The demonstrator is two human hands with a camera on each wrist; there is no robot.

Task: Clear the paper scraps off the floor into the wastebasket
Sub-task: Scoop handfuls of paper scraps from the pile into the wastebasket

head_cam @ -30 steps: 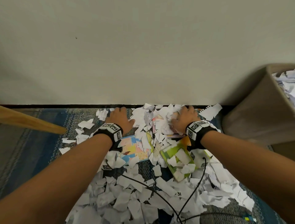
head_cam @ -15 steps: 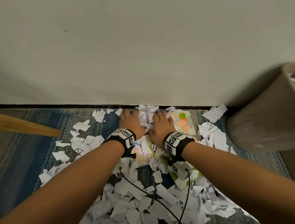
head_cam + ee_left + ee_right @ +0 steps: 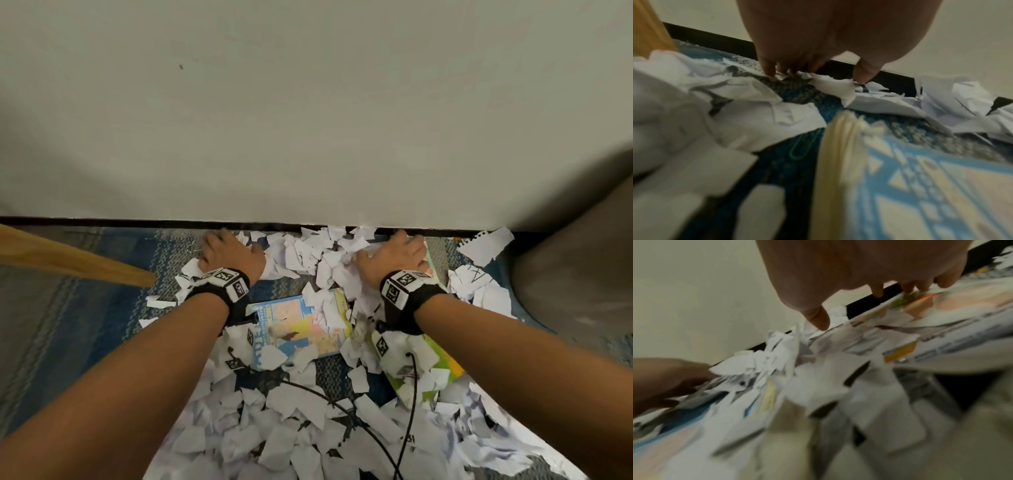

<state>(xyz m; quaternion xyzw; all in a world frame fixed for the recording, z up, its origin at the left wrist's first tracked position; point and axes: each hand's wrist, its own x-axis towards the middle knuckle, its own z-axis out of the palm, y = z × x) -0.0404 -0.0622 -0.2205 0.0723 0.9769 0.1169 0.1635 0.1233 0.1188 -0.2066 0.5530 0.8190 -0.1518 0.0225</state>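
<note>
Lying heaped along the black baseboard (image 3: 144,222) between the two hands: a ridge of white paper scraps (image 3: 308,253), with more scattered over the blue carpet (image 3: 113,308) toward the viewer. Left hand (image 3: 233,255) resting palm-down at the ridge's left end, fingers extended, tips touching scraps — confirmed in the left wrist view at fingertips (image 3: 768,71). Right hand (image 3: 394,257) resting palm-down at the right end, fingers extended, thumb against the crumpled paper. Both forearms reaching forward, wrists low, each carrying a black band with printed markers. Standing at the far right, well apart from the right hand: the wastebasket (image 3: 579,274), only its grey side showing. Lying among the scraps: a blue illustrated booklet (image 3: 291,325), a green booklet (image 3: 442,363) and a black cable (image 3: 411,394). Projecting from the left — a wooden bar (image 3: 68,260).
</note>
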